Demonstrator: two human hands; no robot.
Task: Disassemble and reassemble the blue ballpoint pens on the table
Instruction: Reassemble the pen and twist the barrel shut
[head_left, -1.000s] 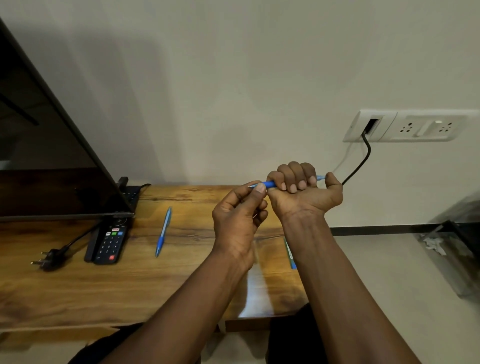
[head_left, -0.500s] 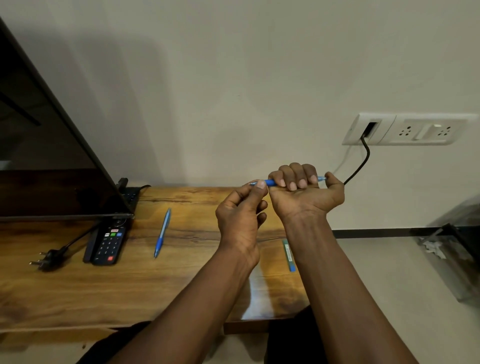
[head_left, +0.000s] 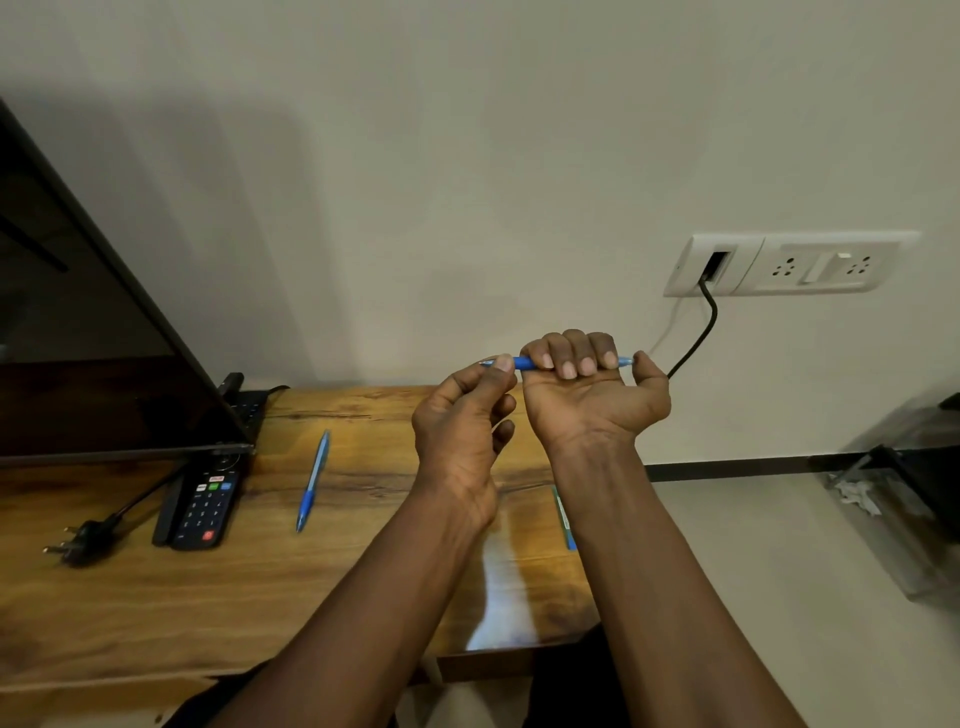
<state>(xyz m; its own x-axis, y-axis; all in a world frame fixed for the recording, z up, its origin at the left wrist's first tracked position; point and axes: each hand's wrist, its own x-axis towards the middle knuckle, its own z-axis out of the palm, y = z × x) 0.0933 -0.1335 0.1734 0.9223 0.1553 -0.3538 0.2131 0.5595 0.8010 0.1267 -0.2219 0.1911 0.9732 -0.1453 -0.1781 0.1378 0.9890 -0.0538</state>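
While right hand (head_left: 592, 400) clenches pen (head_left: 524, 362), left hand (head_left: 462, 421) pinches.

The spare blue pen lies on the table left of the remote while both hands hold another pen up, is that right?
No: the head view shows the spare blue pen lying on the table right of the remote, not left. The left hand and right hand hold another pen up.

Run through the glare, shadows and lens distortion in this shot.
Head view: a bright glare patch washes out the grain of the table near its front edge; a broad soft shadow lies on the wall beside the TV; the TV's edge and the socket plate slant, likely wide-angle distortion; the left hand, right hand and held pen are sharp.
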